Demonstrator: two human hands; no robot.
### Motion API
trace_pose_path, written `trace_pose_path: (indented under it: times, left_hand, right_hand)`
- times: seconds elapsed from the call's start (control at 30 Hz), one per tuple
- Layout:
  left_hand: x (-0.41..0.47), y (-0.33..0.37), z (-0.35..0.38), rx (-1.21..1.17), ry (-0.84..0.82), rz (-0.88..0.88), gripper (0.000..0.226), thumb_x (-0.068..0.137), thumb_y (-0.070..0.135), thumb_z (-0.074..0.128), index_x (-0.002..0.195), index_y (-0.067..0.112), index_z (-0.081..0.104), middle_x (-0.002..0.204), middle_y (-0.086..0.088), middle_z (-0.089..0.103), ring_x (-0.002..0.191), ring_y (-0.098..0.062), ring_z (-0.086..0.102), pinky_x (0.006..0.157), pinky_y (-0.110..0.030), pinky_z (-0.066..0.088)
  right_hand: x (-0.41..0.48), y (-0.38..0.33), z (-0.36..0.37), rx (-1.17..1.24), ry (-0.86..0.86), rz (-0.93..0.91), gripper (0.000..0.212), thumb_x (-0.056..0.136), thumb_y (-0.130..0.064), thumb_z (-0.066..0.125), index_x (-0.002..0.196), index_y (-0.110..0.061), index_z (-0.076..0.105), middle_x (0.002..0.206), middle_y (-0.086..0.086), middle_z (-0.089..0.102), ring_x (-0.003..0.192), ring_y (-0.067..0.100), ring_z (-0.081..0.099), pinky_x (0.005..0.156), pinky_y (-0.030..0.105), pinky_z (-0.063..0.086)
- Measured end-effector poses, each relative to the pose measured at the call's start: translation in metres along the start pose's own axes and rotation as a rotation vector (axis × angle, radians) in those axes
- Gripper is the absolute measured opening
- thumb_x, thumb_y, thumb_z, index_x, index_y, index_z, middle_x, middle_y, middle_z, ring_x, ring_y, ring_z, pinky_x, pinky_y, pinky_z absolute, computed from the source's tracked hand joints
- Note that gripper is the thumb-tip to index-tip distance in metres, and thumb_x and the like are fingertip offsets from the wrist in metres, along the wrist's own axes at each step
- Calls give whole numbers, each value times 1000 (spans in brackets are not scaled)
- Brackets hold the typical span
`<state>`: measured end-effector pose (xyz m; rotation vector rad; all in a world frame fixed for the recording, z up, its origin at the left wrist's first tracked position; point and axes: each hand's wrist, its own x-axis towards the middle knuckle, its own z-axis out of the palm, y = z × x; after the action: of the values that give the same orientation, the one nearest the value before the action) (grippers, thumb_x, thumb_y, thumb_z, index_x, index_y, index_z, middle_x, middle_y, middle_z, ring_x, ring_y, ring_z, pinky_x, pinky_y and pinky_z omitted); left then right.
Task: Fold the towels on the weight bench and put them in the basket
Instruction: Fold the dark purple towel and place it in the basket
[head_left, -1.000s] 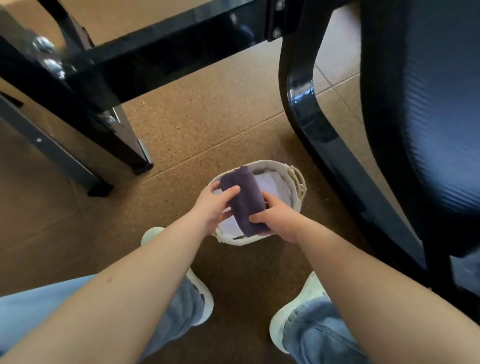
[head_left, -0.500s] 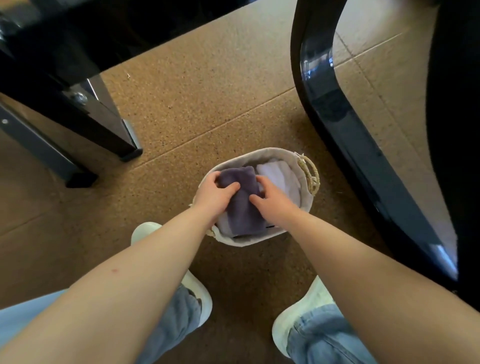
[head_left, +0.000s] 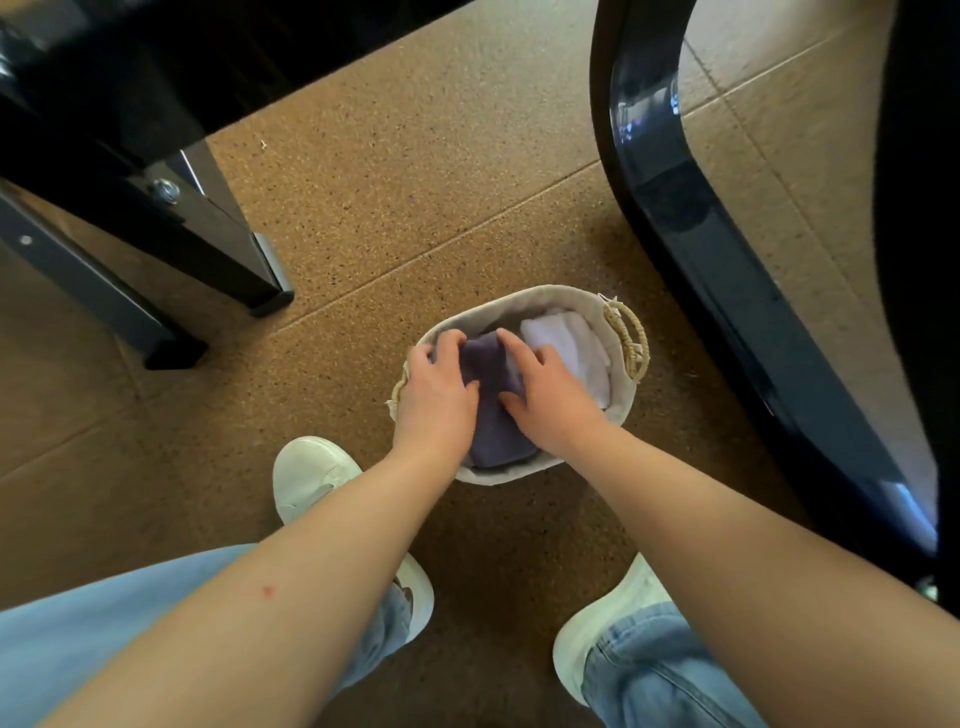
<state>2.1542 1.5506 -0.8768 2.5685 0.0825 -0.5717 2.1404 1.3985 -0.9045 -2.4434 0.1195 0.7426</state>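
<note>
Our left hand (head_left: 435, 402) fingers curl round purple towel (head_left: 496, 439) in basket (head_left: 519, 300); right hand (head_left: 553, 408) fingers press it flat; white towel (head_left: 569, 345) at 3 o'clock.

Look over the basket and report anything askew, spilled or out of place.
Nothing stands out. The purple towel lies folded inside the basket beside the white towel, with the left hand and right hand on it.

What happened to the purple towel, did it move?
Yes. The purple towel sank into the basket, below its rim, beside the white towel, with the left hand and right hand on it.
</note>
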Motion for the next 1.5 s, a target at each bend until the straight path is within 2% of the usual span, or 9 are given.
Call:
trace_pose_path:
  times: [0.07, 0.23, 0.33, 0.5, 0.77, 0.9, 1.07, 1.3, 1.5]
  left_hand:
    - [2, 3, -1, 228, 40, 74, 42, 95, 26, 65, 132, 29, 46, 145, -10, 28, 126, -36, 42, 92, -47, 51]
    - [14, -15, 3, 409, -11, 371, 28, 96, 22, 59, 124, 18, 59, 123, -11, 49, 110, -33, 47, 79, -46, 54]
    - [17, -24, 4, 499, -68, 400, 40, 96, 38, 53, 130, 16, 60, 131, -9, 52, 116, -31, 50, 90, -47, 52]
    - [16, -20, 3, 710, -194, 382, 94, 72, 75, 69, 143, 21, 41, 148, -8, 36, 130, -30, 41, 106, -43, 40]
    - [-1, -6, -14, 633, -233, 317, 83, 79, 62, 70, 146, 26, 38, 156, -8, 31, 139, -31, 36, 111, -46, 38]
    - [-17, 10, -46, 617, -199, 289, 84, 84, 61, 68, 152, 25, 33, 159, -10, 29, 143, -32, 33, 111, -46, 39]
    - [-46, 44, -97, 586, -76, 313, 86, 84, 63, 67, 154, 27, 31, 159, -10, 28, 143, -32, 33, 109, -46, 40]
    - [-108, 107, -154, 481, 86, 408, 88, 88, 56, 69, 158, 29, 23, 163, -7, 22, 148, -30, 28, 115, -47, 38]
    - [-163, 165, -179, 399, 211, 467, 83, 88, 59, 69, 156, 34, 28, 161, -3, 27, 144, -27, 36, 112, -42, 44]
  right_hand:
    - [-8, 1, -3, -20, -7, -77, 79, 99, -26, 61, 160, -43, 13, 148, 6, 35, 110, 28, 61, 92, 36, 50]
    - [-21, 5, -3, -117, 38, -147, 72, 93, -25, 68, 151, -38, 28, 153, 3, 24, 112, 29, 60, 92, 41, 56]
    - [-18, 12, 0, -233, -63, -142, 73, 91, -33, 70, 153, -33, 30, 149, 2, 29, 120, 27, 53, 97, 39, 53]
    - [-2, 8, 4, -304, -155, -116, 88, 86, -42, 74, 156, -36, 21, 144, 3, 39, 126, 29, 48, 104, 43, 47]
    - [-14, -7, -14, -382, -219, -24, 85, 94, -39, 65, 159, -43, 11, 149, 6, 35, 122, 31, 52, 96, 45, 54]
    - [-40, -20, -49, -309, -107, -3, 84, 96, -30, 62, 160, -42, 9, 163, 7, 23, 133, 33, 49, 97, 47, 54]
    - [-84, -45, -102, -258, 75, -47, 84, 97, -29, 62, 161, -37, 10, 166, 8, 19, 149, 33, 30, 116, 49, 39]
    - [-155, -81, -160, -260, 252, -124, 83, 98, -36, 63, 161, -38, 10, 167, 6, 16, 149, 30, 30, 111, 46, 44]
    - [-225, -82, -207, -241, 407, -113, 84, 95, -36, 68, 160, -38, 15, 165, 3, 25, 144, 28, 39, 109, 42, 47]
